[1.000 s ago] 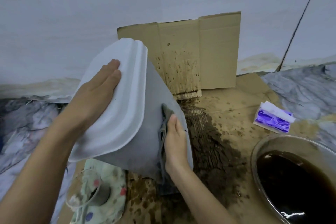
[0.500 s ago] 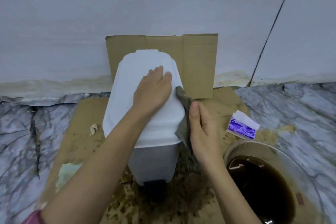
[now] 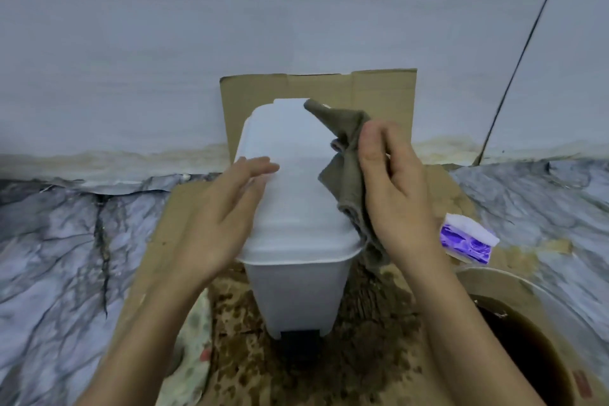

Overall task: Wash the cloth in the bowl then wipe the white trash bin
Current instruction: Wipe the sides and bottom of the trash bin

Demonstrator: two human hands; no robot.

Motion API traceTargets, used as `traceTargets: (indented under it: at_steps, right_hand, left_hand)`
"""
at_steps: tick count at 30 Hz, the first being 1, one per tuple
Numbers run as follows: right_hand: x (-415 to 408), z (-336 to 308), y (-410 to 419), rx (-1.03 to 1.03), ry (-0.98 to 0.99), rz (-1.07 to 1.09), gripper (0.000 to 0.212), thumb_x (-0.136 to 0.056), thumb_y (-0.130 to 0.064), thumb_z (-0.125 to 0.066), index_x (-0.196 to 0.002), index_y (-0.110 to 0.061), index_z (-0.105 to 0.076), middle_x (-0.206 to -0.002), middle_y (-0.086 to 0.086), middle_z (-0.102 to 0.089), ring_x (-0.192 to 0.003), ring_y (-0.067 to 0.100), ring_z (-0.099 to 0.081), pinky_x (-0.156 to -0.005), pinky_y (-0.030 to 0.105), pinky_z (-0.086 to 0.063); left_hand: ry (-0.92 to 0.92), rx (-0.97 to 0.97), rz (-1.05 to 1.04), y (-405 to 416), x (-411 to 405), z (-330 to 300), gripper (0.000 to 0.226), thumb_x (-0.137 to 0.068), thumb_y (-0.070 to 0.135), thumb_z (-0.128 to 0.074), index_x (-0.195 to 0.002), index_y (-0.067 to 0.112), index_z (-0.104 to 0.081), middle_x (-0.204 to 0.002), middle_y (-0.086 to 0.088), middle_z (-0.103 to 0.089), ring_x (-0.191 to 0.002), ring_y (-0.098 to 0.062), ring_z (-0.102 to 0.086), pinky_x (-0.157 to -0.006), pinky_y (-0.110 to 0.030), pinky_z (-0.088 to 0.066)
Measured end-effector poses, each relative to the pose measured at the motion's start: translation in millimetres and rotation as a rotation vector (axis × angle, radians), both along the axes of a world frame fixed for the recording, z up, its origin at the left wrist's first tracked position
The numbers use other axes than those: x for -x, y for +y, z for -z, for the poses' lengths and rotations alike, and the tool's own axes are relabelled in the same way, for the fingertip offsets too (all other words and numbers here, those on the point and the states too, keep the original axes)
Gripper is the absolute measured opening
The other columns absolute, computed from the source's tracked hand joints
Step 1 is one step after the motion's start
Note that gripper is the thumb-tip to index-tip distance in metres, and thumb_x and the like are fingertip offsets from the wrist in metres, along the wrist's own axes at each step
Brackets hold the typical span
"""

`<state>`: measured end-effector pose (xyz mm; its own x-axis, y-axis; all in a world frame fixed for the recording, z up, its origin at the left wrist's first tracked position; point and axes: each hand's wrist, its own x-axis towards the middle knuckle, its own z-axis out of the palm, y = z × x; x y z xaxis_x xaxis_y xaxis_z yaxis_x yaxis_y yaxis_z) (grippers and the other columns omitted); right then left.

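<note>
The white trash bin (image 3: 296, 194) stands upright on wet, stained cardboard, lid closed, a dark pedal at its foot. My left hand (image 3: 217, 214) lies flat against the lid's left side, fingers spread. My right hand (image 3: 395, 194) grips the grey-brown cloth (image 3: 346, 148) at the lid's right edge; one corner of the cloth sticks up over the back of the lid, the rest hangs down the bin's right side. The bowl (image 3: 540, 313) of dark brown water sits at the lower right, partly cut off by the frame.
A cardboard sheet (image 3: 382, 99) leans on the wall behind the bin. A purple and white packet (image 3: 468, 241) lies right of the bin, near the bowl. A patterned rag (image 3: 194, 339) lies at the bin's lower left. Marble-patterned floor covering spreads on both sides.
The bin went from tilted to upright. My left hand slid from the lid's top to its left side. My right hand lifted the cloth from the bin's side up to the lid's right edge.
</note>
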<state>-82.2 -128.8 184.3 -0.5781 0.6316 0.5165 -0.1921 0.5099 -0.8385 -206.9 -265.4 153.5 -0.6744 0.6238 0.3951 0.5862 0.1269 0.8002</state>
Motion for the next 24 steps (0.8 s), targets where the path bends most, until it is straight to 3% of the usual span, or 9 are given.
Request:
traceTargets:
  at_steps: [2, 4, 6, 12, 16, 19, 21, 24]
  right_hand:
    - [10.1, 16.0, 5.7, -0.286, -0.319, 0.05, 0.049, -0.085, -0.066, -0.038, -0.119, -0.036, -0.057, -0.132, -0.015, -0.053, -0.125, 0.003, -0.043, -0.105, 0.027, -0.036]
    - [11.4, 43.6, 3.0, -0.421, -0.452, 0.126, 0.059, -0.083, -0.07, -0.034, -0.129, -0.038, -0.053, -0.148, -0.014, -0.039, -0.142, 0.009, -0.024, -0.115, 0.039, -0.025]
    - [5.2, 62.4, -8.5, -0.456, -0.34, 0.179, 0.054, -0.088, -0.064, -0.038, -0.131, -0.035, -0.053, -0.15, -0.009, -0.037, -0.145, 0.017, -0.018, -0.115, 0.047, -0.026]
    - [19.9, 90.5, -23.7, -0.953, -0.267, 0.387, 0.043, -0.099, -0.051, -0.036, -0.141, -0.043, -0.033, -0.152, -0.006, -0.029, -0.144, 0.029, -0.018, -0.113, 0.056, -0.017]
    - [48.0, 86.1, 4.3, -0.96, -0.245, 0.497, 0.042, -0.102, -0.047, -0.031, -0.143, -0.042, -0.029, -0.153, -0.006, -0.024, -0.145, 0.03, -0.014, -0.114, 0.057, -0.015]
    - [57.1, 107.5, 25.8, -0.915, -0.197, 0.502, 0.047, -0.104, -0.038, -0.03, -0.149, -0.04, -0.016, -0.16, -0.01, -0.003, -0.148, 0.028, 0.001, -0.116, 0.056, -0.013]
    - [57.5, 132.7, 35.8, -0.91, -0.227, 0.468, 0.048, -0.105, -0.035, -0.026, -0.151, -0.038, -0.009, -0.16, -0.011, 0.006, -0.148, 0.028, 0.004, -0.114, 0.056, -0.022]
    - [47.7, 181.4, 32.6, -0.886, -0.366, 0.397, 0.048, -0.104, -0.038, -0.022, -0.151, -0.039, -0.008, -0.16, -0.009, -0.005, -0.148, 0.028, 0.002, -0.103, 0.059, -0.039]
  left_hand:
    - [0.112, -0.057, -0.011, -2.1, 2.2, 21.5, 0.033, -0.097, 0.036, -0.039, -0.116, 0.028, -0.064, -0.134, 0.019, -0.053, -0.138, 0.001, -0.031, -0.112, -0.014, -0.024]
    - [0.137, -0.122, -0.064, 3.5, 4.4, 32.9, 0.038, -0.095, 0.037, -0.034, -0.116, 0.026, -0.064, -0.132, 0.019, -0.053, -0.139, -0.004, -0.032, -0.113, -0.018, -0.025]
    - [0.118, -0.169, -0.125, 11.0, 4.1, 34.7, 0.039, -0.094, 0.038, -0.034, -0.112, 0.026, -0.066, -0.127, 0.022, -0.054, -0.137, -0.005, -0.035, -0.111, -0.017, -0.027]
    - [0.044, -0.171, -0.189, 35.5, 16.0, 20.7, 0.04, -0.089, 0.038, -0.037, -0.107, 0.025, -0.069, -0.121, 0.015, -0.063, -0.122, -0.007, -0.052, -0.103, -0.032, -0.042]
    - [0.0, -0.087, -0.186, 62.9, 37.0, -8.4, 0.031, -0.093, 0.037, -0.043, -0.105, 0.027, -0.07, -0.118, 0.013, -0.066, -0.107, 0.001, -0.055, -0.09, -0.02, -0.043]
    - [-0.029, 0.016, -0.167, 81.7, 51.0, -25.6, 0.03, -0.095, 0.042, -0.045, -0.108, 0.031, -0.069, -0.122, 0.018, -0.062, -0.108, 0.0, -0.051, -0.084, -0.019, -0.035]
    - [-0.075, 0.046, -0.152, 88.6, 59.3, -33.7, 0.03, -0.094, 0.044, -0.046, -0.108, 0.032, -0.069, -0.118, 0.02, -0.061, -0.105, -0.003, -0.05, -0.083, -0.021, -0.034]
    - [-0.127, 0.07, -0.149, 95.6, 72.7, -41.9, 0.028, -0.093, 0.043, -0.047, -0.104, 0.03, -0.068, -0.108, 0.016, -0.062, -0.097, -0.008, -0.052, -0.075, -0.017, -0.037]
